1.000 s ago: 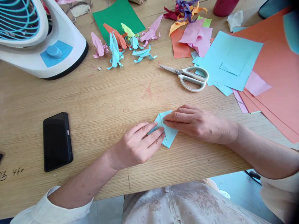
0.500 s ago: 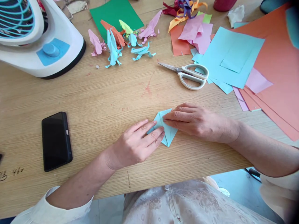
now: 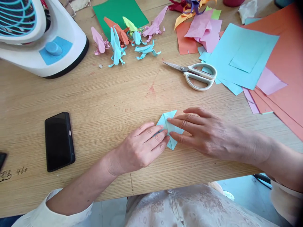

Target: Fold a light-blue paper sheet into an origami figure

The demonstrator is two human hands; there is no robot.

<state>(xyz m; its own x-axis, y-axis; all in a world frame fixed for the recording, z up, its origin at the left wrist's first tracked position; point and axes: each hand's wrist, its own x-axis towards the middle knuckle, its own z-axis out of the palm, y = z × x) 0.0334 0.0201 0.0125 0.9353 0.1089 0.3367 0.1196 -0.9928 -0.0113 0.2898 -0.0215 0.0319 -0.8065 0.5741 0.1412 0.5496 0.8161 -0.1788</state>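
Observation:
A small folded piece of light blue paper (image 3: 174, 126) lies on the wooden table, with crease lines across it and a pointed tip at top and bottom. My left hand (image 3: 142, 145) rests its outstretched fingers flat on the paper's left part, covering that edge. From the other side my right hand (image 3: 201, 130) touches the paper with its fingertips, fingers spread apart. Whether my right thumb presses under or on the paper's edge I cannot tell. Scissors (image 3: 196, 75) with white handles lie beyond my right hand.
Folded paper figures (image 3: 117, 47) stand near a green sheet (image 3: 123, 12) at the back. A white fan (image 3: 68, 41) occupies the back left, a black phone (image 3: 59, 142) the left. Blue sheets (image 3: 243, 44) and orange sheets (image 3: 284, 56) are piled at the right.
My right hand's fingers have spread apart, and its wrist has shifted towards the table's front edge. My left hand stays on the folded paper. The whole view has shifted slightly.

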